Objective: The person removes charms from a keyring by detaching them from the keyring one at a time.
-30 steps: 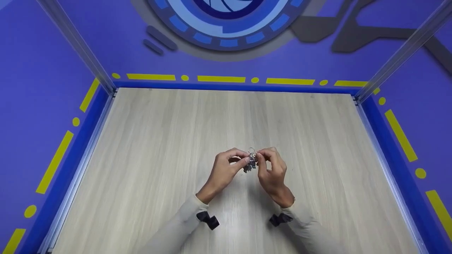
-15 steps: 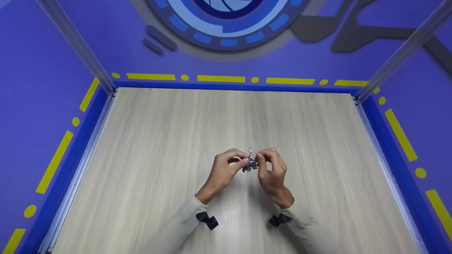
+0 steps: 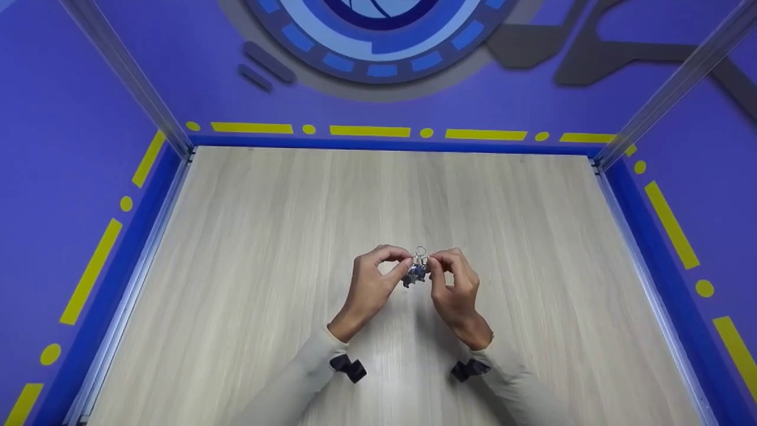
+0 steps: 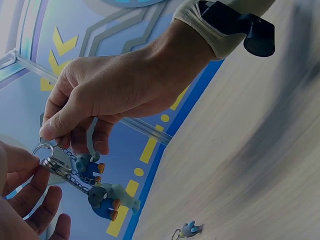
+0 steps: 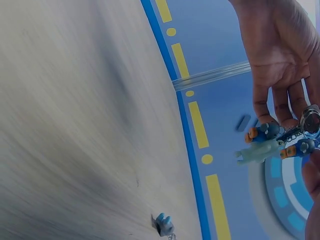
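At the left of the head view, a blue-purple wall panel with yellow dashes (image 3: 53,148) borders a pale wood-grain tabletop (image 3: 266,236). Right of it, just below the centre of the frame, the left hand (image 3: 366,287) has its thumb and index finger pinched together on the bunch of silver metal key rings (image 4: 56,167), which sits between the two hands, above the table.

In the left wrist view the bunch is left of centre, and small rubbery-looking figures hang from it on fine chains: two blue figures with orange feet (image 4: 104,204) and one pale green figure (image 4: 120,192). Gripping high, at the metal, probably lets the figures dangle clear of the fingers and leaves the rings accessible.

Further right in that view, at the bottom, a loose grey-blue figure with its own ring (image 4: 190,229) lies on the tabletop, apart from the bunch.

At the right, the right hand (image 3: 458,290) pinches the bunch's opposite side, likely steadying it.
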Available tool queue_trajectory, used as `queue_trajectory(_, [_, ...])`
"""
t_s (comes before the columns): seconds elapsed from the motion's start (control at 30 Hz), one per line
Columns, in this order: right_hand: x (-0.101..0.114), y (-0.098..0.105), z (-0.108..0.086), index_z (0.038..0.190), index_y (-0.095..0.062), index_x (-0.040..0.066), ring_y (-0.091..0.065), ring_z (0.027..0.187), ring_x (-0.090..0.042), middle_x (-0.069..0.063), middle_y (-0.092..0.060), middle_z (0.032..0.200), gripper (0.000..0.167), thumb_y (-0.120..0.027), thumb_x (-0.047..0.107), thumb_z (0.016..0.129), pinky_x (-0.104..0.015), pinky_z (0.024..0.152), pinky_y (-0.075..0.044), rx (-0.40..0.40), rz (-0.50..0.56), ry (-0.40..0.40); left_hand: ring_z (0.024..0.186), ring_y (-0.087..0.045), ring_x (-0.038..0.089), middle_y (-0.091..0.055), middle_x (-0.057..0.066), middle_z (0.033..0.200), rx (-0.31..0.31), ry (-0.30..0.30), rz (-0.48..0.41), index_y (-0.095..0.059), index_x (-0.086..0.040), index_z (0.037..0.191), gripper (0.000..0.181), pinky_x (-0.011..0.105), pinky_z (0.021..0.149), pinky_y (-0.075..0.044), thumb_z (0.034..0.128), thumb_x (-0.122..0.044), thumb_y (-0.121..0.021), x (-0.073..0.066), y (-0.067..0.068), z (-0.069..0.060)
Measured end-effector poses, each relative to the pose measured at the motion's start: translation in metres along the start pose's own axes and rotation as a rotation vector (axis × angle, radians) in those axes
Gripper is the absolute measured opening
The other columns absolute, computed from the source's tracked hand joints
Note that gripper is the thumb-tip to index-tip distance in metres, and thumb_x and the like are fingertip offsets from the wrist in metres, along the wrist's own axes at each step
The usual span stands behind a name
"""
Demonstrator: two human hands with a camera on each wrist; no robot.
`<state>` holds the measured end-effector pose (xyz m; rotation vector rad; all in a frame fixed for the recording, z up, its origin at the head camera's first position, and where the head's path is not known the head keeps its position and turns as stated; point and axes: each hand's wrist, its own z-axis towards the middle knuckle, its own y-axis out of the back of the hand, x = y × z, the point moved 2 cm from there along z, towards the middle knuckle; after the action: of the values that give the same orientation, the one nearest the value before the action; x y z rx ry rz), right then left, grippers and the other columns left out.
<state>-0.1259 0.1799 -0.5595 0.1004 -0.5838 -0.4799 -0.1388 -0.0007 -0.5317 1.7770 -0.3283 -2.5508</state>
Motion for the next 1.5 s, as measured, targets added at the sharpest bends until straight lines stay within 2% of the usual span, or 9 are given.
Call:
queue_trajectory(0.3, [-0.001, 0.001, -0.002, 0.098, -0.068, -0.005, -0.061, 0.067, -0.016, -0.008, -0.066, 0.086, 0.022, -0.073, -0.023, 0.087, -0.021, 0.062, -0.052, 0.026, -0.026, 0.005, 0.091, -0.073, 0.014, -0.080, -0.002, 0.092, -0.036, -0.198, 0.193, -0.083, -0.008, 0.096, 0.007, 0.035, 0.086, -0.058, 0.0946, -0.001, -0.085, -0.006, -0.002, 0.001])
queue_trajectory(0.43, [-0.003, 0.000, -0.003, 0.099, -0.069, -0.004, -0.061, 0.067, -0.016, -0.008, -0.066, 0.087, 0.023, -0.073, -0.024, 0.087, -0.020, 0.063, -0.053, 0.037, -0.021, 0.004, 0.089, -0.073, 0.014, -0.080, -0.003, 0.091, -0.043, -0.236, 0.271, -0.083, -0.010, 0.095, 0.008, 0.040, 0.087, -0.055, 0.0933, -0.003, -0.087, -0.006, -0.003, 0.000])
queue_trajectory(0.63, [-0.004, -0.001, -0.004, 0.098, -0.069, -0.004, -0.063, 0.068, -0.016, -0.008, -0.067, 0.087, 0.022, -0.074, -0.023, 0.087, -0.021, 0.064, -0.055, 0.054, -0.015, 0.008, 0.092, -0.071, 0.017, -0.080, -0.003, 0.090, -0.029, -0.278, 0.336, -0.083, -0.010, 0.095, 0.008, 0.044, 0.092, -0.053, 0.0930, -0.003, -0.086, -0.007, -0.005, 0.000])
queue_trajectory(0.93, [-0.006, -0.002, -0.003, 0.100, -0.075, 0.000, -0.069, 0.073, -0.017, -0.005, -0.074, 0.090, 0.022, -0.080, -0.017, 0.088, -0.024, 0.066, -0.057, 0.118, -0.050, -0.021, 0.090, -0.070, 0.019, -0.077, -0.001, 0.087, -0.035, -0.404, 0.501, -0.081, -0.011, 0.093, 0.010, 0.048, 0.097, -0.054, 0.0909, -0.003, -0.088, 0.000, -0.004, -0.002])
queue_trajectory(1.07, [-0.008, -0.001, -0.004, 0.101, -0.076, 0.002, -0.071, 0.074, -0.017, -0.005, -0.074, 0.090, 0.021, -0.080, -0.015, 0.090, -0.023, 0.066, -0.058, 0.145, -0.055, -0.062, 0.092, -0.070, 0.020, -0.077, 0.000, 0.088, -0.019, -0.413, 0.528, -0.080, -0.011, 0.092, 0.011, 0.049, 0.099, -0.054, 0.0915, -0.004, -0.087, 0.003, -0.004, -0.002])
queue_trajectory(1.17, [-0.011, 0.004, -0.006, 0.102, -0.076, 0.003, -0.071, 0.075, -0.017, -0.004, -0.074, 0.090, 0.019, -0.079, -0.013, 0.093, -0.020, 0.068, -0.056, 0.162, -0.060, -0.105, 0.094, -0.070, 0.020, -0.077, 0.000, 0.090, -0.005, -0.395, 0.526, -0.079, -0.012, 0.093, 0.010, 0.048, 0.099, -0.053, 0.0930, -0.004, -0.086, 0.004, -0.002, -0.002])
queue_trajectory(1.33, [-0.019, 0.014, -0.013, 0.101, -0.075, 0.003, -0.071, 0.078, -0.016, -0.004, -0.075, 0.092, 0.012, -0.077, -0.008, 0.098, -0.015, 0.072, -0.054, 0.193, -0.078, -0.179, 0.095, -0.069, 0.021, -0.077, -0.001, 0.091, 0.007, -0.370, 0.494, -0.080, -0.012, 0.094, 0.010, 0.049, 0.097, -0.053, 0.0937, -0.004, -0.085, 0.007, 0.002, 0.000])
queue_trajectory(1.5, [-0.029, 0.026, -0.021, 0.101, -0.075, 0.003, -0.071, 0.079, -0.016, -0.004, -0.075, 0.092, 0.011, -0.077, -0.007, 0.099, -0.014, 0.073, -0.053, 0.217, -0.087, -0.215, 0.095, -0.069, 0.019, -0.077, -0.003, 0.092, 0.005, -0.338, 0.464, -0.080, -0.013, 0.094, 0.011, 0.048, 0.096, -0.053, 0.0930, -0.004, -0.086, 0.010, 0.005, -0.001])
